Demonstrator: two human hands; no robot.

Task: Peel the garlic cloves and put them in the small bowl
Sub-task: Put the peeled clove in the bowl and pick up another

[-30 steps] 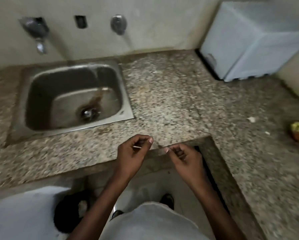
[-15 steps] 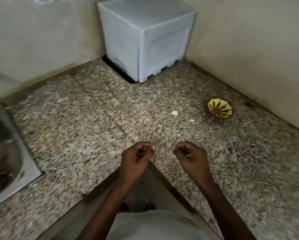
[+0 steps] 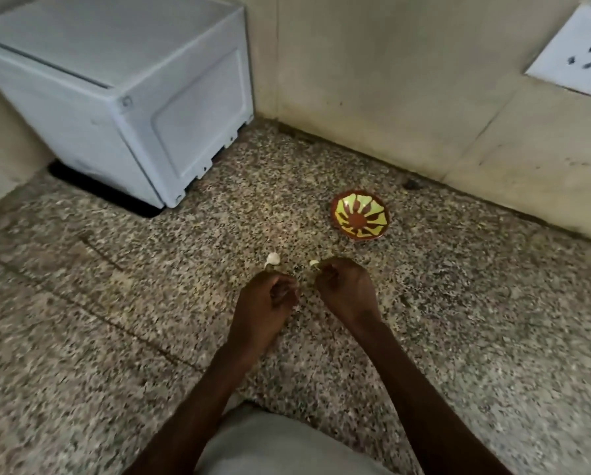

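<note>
A whole garlic clove (image 3: 272, 259) in its pale skin lies on the speckled counter, just beyond my left hand (image 3: 268, 303). A smaller pale garlic piece (image 3: 313, 264) lies at the far knuckles of my right hand (image 3: 345, 293). Both hands hover close together with fingers curled inward, and I see nothing held in either. The small bowl (image 3: 360, 216), brown with a yellow-green sunburst pattern, stands on the counter beyond and to the right of my right hand. It looks empty.
A white box-shaped appliance (image 3: 122, 97) fills the back left corner. Tiled walls close the counter at the back and right, with a white socket plate (image 3: 574, 56) high on the right wall. My light shirt (image 3: 280, 443) shows at the bottom.
My view has swung right, away from the sink, and moved closer to the corner. Both hands have moved forward over the counter up to the garlic pieces, still curled.
</note>
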